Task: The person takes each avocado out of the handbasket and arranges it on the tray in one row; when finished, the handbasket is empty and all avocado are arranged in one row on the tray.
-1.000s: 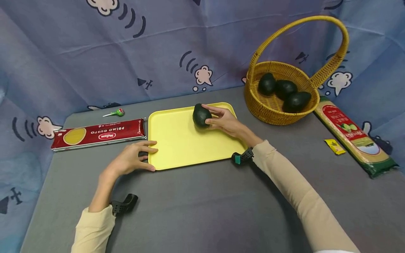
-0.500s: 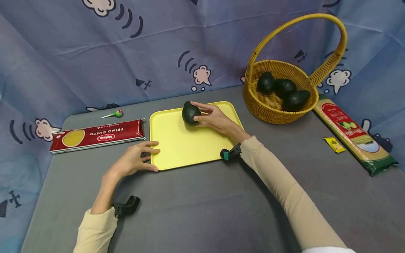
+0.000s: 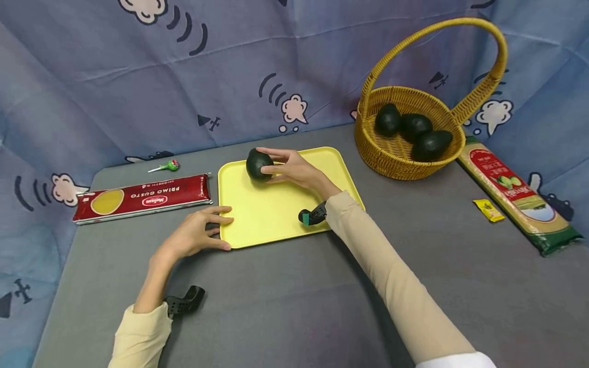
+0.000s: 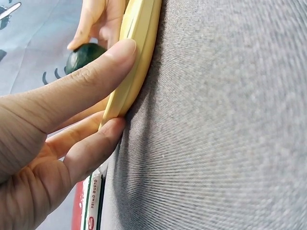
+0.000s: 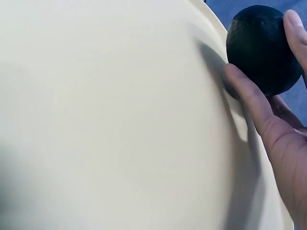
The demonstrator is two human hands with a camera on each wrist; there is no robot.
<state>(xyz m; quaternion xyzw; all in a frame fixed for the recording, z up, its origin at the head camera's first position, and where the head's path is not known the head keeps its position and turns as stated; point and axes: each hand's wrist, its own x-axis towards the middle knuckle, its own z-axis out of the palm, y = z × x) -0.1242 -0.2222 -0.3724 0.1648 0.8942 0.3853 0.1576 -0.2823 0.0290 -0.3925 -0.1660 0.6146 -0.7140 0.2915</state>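
Note:
My right hand (image 3: 294, 168) grips a dark green avocado (image 3: 257, 165) between thumb and fingers over the back left part of the yellow tray (image 3: 264, 212). In the right wrist view the avocado (image 5: 259, 48) is close to the tray's rim, its shadow falling on the tray; whether it touches the surface I cannot tell. At the tray's left edge, my left hand (image 3: 195, 234) holds the rim near the front corner. The left wrist view has the thumb and a finger of that hand (image 4: 72, 110) against the tray's edge (image 4: 136, 67).
A wicker basket (image 3: 384, 162) with several-inch-tall sides and a high handle stands at back right, three avocados (image 3: 430, 145) inside. Beside it lie a green-ended noodle pack (image 3: 520, 191) and a small yellow packet (image 3: 489, 210). A red spaghetti pack (image 3: 142, 198) and a lollipop (image 3: 172, 164) lie left.
My right hand has carried the avocado leftward across the tray, from right of its middle to the back left. The left hand has stayed at the tray's left edge.

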